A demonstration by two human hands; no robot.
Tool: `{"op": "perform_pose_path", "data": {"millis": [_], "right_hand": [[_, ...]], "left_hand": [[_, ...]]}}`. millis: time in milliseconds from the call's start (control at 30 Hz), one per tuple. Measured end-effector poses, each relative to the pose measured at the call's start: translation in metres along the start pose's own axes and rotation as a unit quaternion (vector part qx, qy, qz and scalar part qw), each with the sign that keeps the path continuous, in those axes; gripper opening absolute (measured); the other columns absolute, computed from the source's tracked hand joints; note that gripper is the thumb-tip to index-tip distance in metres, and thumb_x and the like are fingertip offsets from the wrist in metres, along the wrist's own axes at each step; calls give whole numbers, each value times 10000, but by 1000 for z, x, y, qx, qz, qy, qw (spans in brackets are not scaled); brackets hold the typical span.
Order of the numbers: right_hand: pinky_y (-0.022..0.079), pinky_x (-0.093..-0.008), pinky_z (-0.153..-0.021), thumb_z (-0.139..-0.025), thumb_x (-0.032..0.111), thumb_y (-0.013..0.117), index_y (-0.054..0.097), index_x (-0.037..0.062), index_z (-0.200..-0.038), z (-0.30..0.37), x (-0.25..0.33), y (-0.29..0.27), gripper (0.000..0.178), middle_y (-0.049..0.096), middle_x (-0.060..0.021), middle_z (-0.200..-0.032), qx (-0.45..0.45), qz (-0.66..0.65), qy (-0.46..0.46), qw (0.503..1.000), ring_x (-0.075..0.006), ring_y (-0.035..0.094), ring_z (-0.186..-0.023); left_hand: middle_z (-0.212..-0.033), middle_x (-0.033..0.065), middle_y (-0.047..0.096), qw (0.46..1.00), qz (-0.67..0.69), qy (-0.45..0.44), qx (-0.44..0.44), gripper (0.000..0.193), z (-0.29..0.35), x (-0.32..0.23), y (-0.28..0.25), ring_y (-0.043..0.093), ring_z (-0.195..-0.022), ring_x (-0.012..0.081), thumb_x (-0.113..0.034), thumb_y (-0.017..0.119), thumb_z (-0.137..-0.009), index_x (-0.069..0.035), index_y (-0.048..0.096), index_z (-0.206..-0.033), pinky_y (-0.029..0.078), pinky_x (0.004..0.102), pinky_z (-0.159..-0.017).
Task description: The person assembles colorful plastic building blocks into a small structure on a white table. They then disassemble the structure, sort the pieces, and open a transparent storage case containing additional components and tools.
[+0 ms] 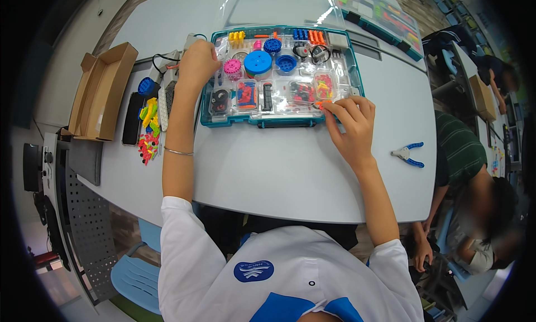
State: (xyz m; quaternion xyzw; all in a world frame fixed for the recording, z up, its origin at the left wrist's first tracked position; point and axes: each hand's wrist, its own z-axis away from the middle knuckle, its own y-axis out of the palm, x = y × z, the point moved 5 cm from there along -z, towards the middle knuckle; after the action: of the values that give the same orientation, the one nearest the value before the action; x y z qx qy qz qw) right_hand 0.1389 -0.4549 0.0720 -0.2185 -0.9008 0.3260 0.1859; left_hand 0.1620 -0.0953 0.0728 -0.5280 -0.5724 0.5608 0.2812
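A teal-framed building-kit case lies on the table with its clear lid raised. Inside, compartments hold a large blue wheel, a pink gear, a black ridged part and small boxes of coloured pieces. My right hand is over the front right corner, thumb and forefinger pinching a small orange piece. My left hand is closed at the case's left rim, beside a grey block with a black cable; its fingertips and anything in them are hidden.
Left of my forearm are a blue wheel, yellow and green pieces, red pegs, a dark phone-like slab and a cardboard box. Blue-handled pliers lie at right. Another case stands beyond; people sit at right.
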Motion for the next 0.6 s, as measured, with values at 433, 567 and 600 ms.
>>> {"op": "perform_pose_path", "data": {"millis": [433, 567, 600], "right_hand": [[378, -417, -951, -846, 118, 741, 717, 101, -1053, 2, -17, 5, 210, 644, -43, -1056, 30, 16, 66, 997, -256, 549, -1087], [362, -447, -1013, -893, 184, 702, 680, 64, -1162, 10, -35, 7, 295, 596, -105, -1209, 50, 44, 129, 989, -297, 503, -1181], [356, -453, -1026, -897, 190, 696, 667, 53, -1177, 12, -37, 7, 313, 591, -114, -1218, 54, 41, 141, 988, -305, 497, -1191]], "left_hand": [[-1426, 285, 537, 994, -44, 65, 73, 289, 6, 8, 12, 511, -1334, 404, -281, 736, -876, 7, 736, -904, 409, 418, -1109], [-1085, 227, 664, 994, -42, -30, 98, 282, 0, -12, -6, 648, -1035, 363, -266, 721, -885, 15, 708, -892, 505, 436, -916], [-1028, 218, 666, 997, -38, -24, 66, 277, -1, -9, -6, 655, -999, 363, -265, 720, -882, 12, 719, -902, 513, 443, -890]]}}
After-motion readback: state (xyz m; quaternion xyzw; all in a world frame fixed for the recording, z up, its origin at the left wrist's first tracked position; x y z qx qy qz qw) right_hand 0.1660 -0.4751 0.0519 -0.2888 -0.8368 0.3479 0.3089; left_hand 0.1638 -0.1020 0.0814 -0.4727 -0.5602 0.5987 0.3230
